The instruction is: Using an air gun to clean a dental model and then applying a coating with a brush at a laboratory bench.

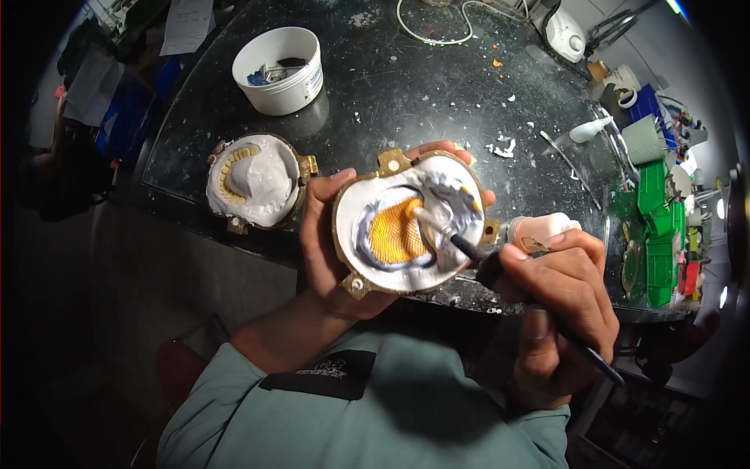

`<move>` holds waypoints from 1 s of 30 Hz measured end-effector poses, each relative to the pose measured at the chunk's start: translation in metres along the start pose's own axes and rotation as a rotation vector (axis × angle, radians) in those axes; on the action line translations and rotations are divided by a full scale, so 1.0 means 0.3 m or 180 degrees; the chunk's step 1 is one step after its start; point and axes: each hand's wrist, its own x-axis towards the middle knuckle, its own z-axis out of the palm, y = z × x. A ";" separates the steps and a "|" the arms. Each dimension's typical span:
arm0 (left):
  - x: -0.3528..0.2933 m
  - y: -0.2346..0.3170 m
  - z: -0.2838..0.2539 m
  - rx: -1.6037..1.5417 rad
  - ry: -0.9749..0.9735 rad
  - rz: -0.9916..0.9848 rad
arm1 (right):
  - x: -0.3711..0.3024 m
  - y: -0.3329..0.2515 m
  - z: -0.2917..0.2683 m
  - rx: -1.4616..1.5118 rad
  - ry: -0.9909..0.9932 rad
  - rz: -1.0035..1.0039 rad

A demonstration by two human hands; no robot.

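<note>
My left hand point(322, 227) is wrapped round a brass denture flask half point(341, 270), held up over the bench's near edge. White plaster point(375, 195) fills the flask half, with a yellow mesh-patterned area point(391, 234) in the hollow and grey-blue material around it. A dark-handled brush point(469, 248) is pinched in my right hand point(562, 289); its pale tip meets the upper right of the yellow area. Left of my left hand, a second flask half point(258, 184) lies on the bench, a row of yellowish teeth point(232, 176) set in its plaster.
Behind stands a white tub point(277, 78) with scraps inside. A small pinkish-white jar point(539, 229) is beyond my right hand. Plaster crumbs dot the black bench point(391, 94). Along the right lie a thin tool point(570, 160), a white bottle point(590, 130) and green bins point(655, 234).
</note>
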 end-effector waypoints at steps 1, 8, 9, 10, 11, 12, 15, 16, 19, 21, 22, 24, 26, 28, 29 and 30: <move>-0.002 0.000 0.006 -0.0088 -0.0056 0.0021 | -0.004 -0.001 -0.004 0.0004 -0.0009 0.0023; -0.011 0.000 0.038 -0.0203 0.0117 -0.0073 | -0.020 0.016 0.008 0.0238 0.0162 -0.0293; -0.010 0.000 0.039 -0.0150 0.0160 -0.0072 | -0.021 0.019 0.007 0.0510 -0.0079 -0.0268; -0.010 0.000 0.038 -0.0149 0.0139 -0.0051 | -0.022 0.017 -0.003 0.0642 -0.0199 -0.0269; -0.010 0.001 0.037 -0.0218 0.0076 -0.0021 | -0.021 0.019 -0.012 0.0754 -0.0356 -0.0368; -0.010 0.001 0.035 -0.0144 0.0133 -0.0026 | -0.020 0.019 -0.021 0.0801 -0.0174 -0.0469; -0.008 0.000 0.027 -0.0780 -0.0383 -0.0090 | -0.024 0.011 -0.023 0.0584 0.0405 -0.0634; -0.015 0.001 0.029 -0.0214 -0.0059 -0.0127 | -0.027 0.010 -0.010 0.0532 0.0033 -0.0512; -0.013 0.006 0.025 -0.0379 -0.0001 -0.0186 | -0.037 0.007 0.029 0.0652 -0.0073 -0.0251; -0.018 0.001 0.029 -0.0479 0.0085 -0.0173 | -0.038 0.010 0.032 0.0272 0.0720 -0.0655; -0.017 0.001 0.030 -0.0443 0.0088 -0.0161 | -0.040 0.006 0.037 0.0310 0.0644 -0.0688; -0.013 0.003 0.029 -0.0141 -0.0054 -0.0119 | -0.040 0.001 0.035 0.0383 0.0153 -0.0510; -0.015 0.003 0.030 -0.0359 0.0036 -0.0084 | -0.038 0.000 0.028 0.0198 -0.0155 -0.0491; -0.017 0.003 0.029 -0.0471 0.0106 -0.0060 | -0.038 -0.001 0.025 0.0178 0.0388 -0.0681; -0.018 0.003 0.028 -0.0471 0.0113 -0.0051 | -0.038 -0.001 0.028 0.0202 0.0649 -0.0779; -0.019 0.003 0.027 -0.0451 0.0031 -0.0075 | -0.038 -0.001 0.028 0.0180 0.0381 -0.0711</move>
